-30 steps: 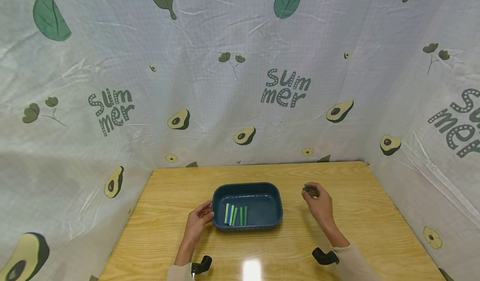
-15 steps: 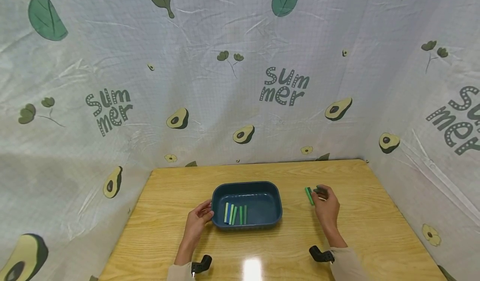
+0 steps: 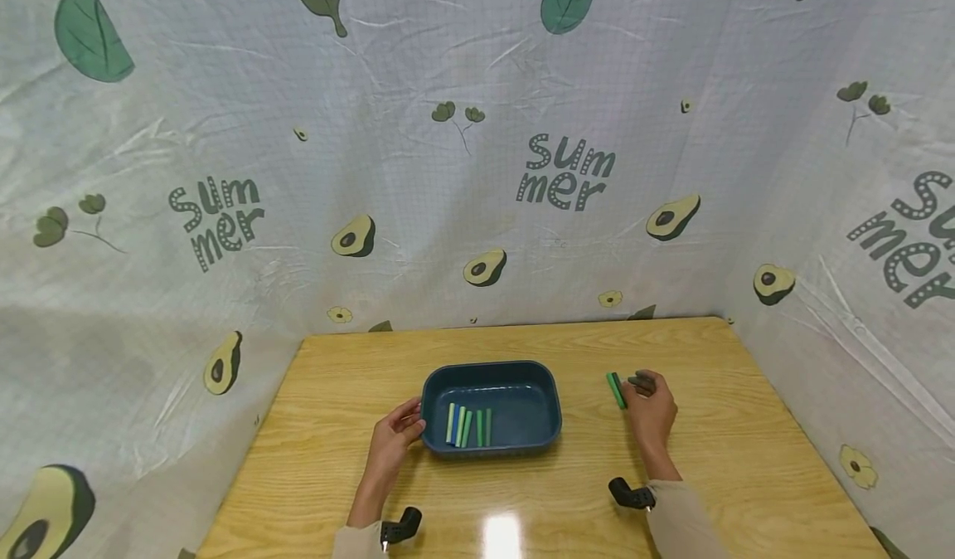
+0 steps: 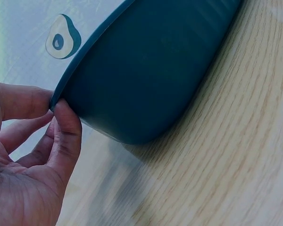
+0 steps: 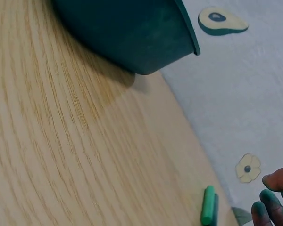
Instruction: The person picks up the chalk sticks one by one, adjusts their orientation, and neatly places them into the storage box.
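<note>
Green sticks (image 3: 615, 390) on table right of tray; right hand (image 3: 651, 410) at them.
Short, bright green, lying together just left of a dark grey piece at the fingertips; grip unclear, possibly pinching it. A good pick pinches one stick mid-length, lifts straight. Left hand (image 3: 393, 443) grasps the rim of the blue tray (image 3: 548, 410), steadying it; five sticks (image 3: 468, 427) inside.

Green chalk sticks (image 3: 616, 390) lying flat on wood just beside stained right fingertips (image 5: 269, 207); dark blue tray (image 3: 548, 426), upright, rim pinched between left fingers (image 4: 66, 136).
</note>
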